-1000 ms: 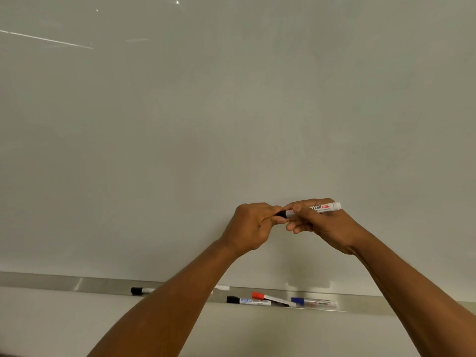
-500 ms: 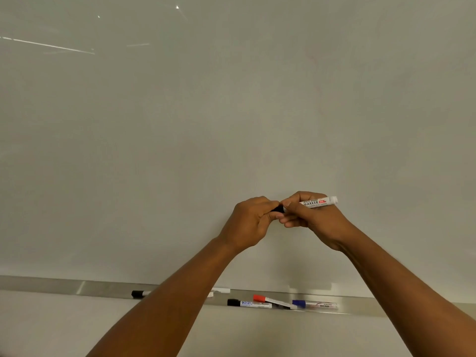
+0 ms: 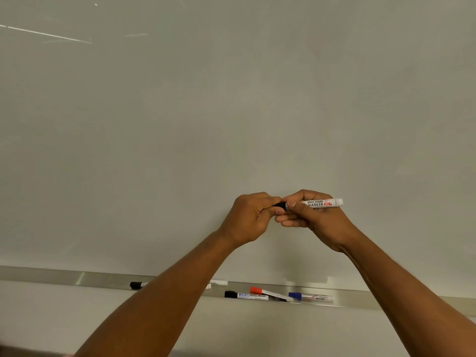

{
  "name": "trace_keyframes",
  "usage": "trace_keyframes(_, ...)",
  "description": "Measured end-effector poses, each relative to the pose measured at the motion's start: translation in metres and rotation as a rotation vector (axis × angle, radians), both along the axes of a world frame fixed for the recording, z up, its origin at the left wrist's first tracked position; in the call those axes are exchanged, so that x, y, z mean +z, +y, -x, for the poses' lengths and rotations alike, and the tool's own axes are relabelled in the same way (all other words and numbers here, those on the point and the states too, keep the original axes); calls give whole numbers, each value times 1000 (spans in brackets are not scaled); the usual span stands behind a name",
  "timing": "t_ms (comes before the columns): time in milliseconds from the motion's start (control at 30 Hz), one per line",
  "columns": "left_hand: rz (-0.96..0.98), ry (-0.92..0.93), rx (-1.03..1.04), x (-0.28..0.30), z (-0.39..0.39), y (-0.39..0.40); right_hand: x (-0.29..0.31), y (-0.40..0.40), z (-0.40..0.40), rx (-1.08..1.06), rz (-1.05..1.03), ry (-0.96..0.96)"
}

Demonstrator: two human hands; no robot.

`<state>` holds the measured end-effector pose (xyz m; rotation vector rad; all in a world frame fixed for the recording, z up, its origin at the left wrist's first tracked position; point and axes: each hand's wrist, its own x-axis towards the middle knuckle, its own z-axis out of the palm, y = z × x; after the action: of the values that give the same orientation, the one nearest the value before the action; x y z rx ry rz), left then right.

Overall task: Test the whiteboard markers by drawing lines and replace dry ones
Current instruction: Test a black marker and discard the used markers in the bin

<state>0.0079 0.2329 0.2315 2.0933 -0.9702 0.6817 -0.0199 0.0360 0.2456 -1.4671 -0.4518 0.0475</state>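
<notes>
I hold a white whiteboard marker [image 3: 323, 203] level in front of the blank whiteboard [image 3: 231, 112]. My right hand [image 3: 311, 217] grips its white barrel. My left hand [image 3: 251, 217] is closed over its black cap [image 3: 280, 205] at the left end, and most of the cap is hidden by my fingers. On the metal tray [image 3: 77, 278] below lie a black-capped marker [image 3: 246, 295], a red-capped marker [image 3: 270, 293] and a blue-capped marker [image 3: 310, 296]. Another black-capped marker [image 3: 137, 284] lies further left, partly behind my left forearm.
The whiteboard fills the view and shows only faint light streaks [image 3: 49, 34] at the top left. A pale wall [image 3: 38, 318] runs below the tray. A white marker end [image 3: 219, 282] pokes out just right of my left forearm.
Both hands have drifted slightly upward with the marker, keeping the same grip on cap and barrel. The markers in the tray have not moved.
</notes>
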Motion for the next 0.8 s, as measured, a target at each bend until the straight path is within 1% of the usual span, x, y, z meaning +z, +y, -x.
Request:
trace_keyframes(167, 41, 98, -12, 0, 3, 1, 0, -9, 2, 73, -49, 38)
trace_keyframes(300, 9, 150, -46, 12, 4, -2, 8, -15, 4, 78, -60, 50)
trace_keyframes(367, 34, 161, -58, 19, 5, -5, 16, -16, 4, 27, -33, 6)
trace_keyframes(533, 76, 237, -40, 32, -3, -6, 35, -18, 5, -83, 165, -180)
trace_keyframes(800, 25, 185, -41, 89, -7, -10, 80, -12, 6, -186, 293, -407)
